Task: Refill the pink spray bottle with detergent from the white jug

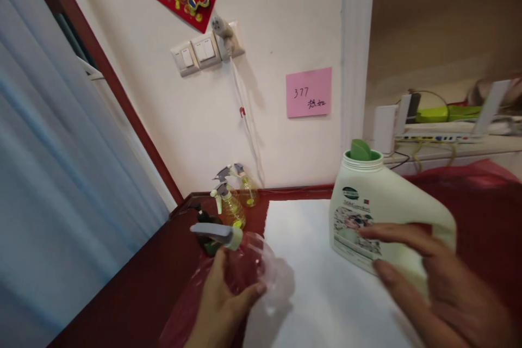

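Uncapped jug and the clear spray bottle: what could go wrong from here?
1. The jug has its cap off, and the right hand is close in front of it; a knock might tip it and spill anything inside onto the white sheet.
2. The left hand has the clear spray bottle near the yellow spray bottles; a sideways swing could bump them.

At lower centre I hold a clear bottle (269,263) with a grey and pale-green spray head (217,232). On the right I see a pale green jug (392,198), its label (354,224) mottled, its spout (361,150) greener. My table (138,288) is dark red, the left curtain (73,174) blue, the upper-right note (309,106) pink.
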Demonstrator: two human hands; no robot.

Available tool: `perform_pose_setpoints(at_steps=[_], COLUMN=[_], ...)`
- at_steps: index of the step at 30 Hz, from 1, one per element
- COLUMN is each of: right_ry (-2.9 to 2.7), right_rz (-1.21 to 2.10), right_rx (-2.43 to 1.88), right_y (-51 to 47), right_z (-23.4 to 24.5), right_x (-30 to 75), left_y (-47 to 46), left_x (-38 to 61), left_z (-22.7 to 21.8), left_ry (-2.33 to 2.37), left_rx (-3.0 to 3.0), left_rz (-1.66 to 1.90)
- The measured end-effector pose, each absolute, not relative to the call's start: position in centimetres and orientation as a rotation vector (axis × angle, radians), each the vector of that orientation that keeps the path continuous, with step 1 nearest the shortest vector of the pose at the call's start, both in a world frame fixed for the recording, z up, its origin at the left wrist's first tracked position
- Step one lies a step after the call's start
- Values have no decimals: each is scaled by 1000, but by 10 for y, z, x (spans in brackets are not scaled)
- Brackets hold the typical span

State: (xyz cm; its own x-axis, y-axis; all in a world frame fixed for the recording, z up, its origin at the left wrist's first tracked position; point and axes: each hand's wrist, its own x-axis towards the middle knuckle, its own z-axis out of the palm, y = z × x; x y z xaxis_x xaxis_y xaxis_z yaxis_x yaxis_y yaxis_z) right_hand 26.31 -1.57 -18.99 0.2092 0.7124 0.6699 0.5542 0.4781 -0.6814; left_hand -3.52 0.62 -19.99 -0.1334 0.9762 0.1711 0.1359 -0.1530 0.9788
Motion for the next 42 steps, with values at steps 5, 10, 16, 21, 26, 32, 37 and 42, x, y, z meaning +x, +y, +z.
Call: perform_pose_setpoints(at_steps=[5,10,16,21,26,32,37,42], right_ry=[-1725,-1804,-1786,-1786,-1759,-1645,-1583,-1642], right_rz=[302,566,716,701,690,713,759,743], right_rx=[-1085,-1045,-999,-1093,-1111,-1074,-949,-882], right_y=[-17,-10,-10,-2,7,11,10,4], right_z=[-191,-207,-206,-194,-187,-187,-170,-149], right_x=[231,218,209,195,179,172,166,162], left_y=[17,12,11,15,20,20,19,17], left_x=[-2,15,19,14,7,9,15,17], left_z=[-223,-244,-258,-277,-282,-281,-272,-256], left_ry=[1116,1105,1104,1105,1056,1079,1022,993], left_rx=[1658,1568,1558,1608,1740,1766,1795,1872], left_rz=[1142,1087,1102,1146,1047,1083,1093,1089])
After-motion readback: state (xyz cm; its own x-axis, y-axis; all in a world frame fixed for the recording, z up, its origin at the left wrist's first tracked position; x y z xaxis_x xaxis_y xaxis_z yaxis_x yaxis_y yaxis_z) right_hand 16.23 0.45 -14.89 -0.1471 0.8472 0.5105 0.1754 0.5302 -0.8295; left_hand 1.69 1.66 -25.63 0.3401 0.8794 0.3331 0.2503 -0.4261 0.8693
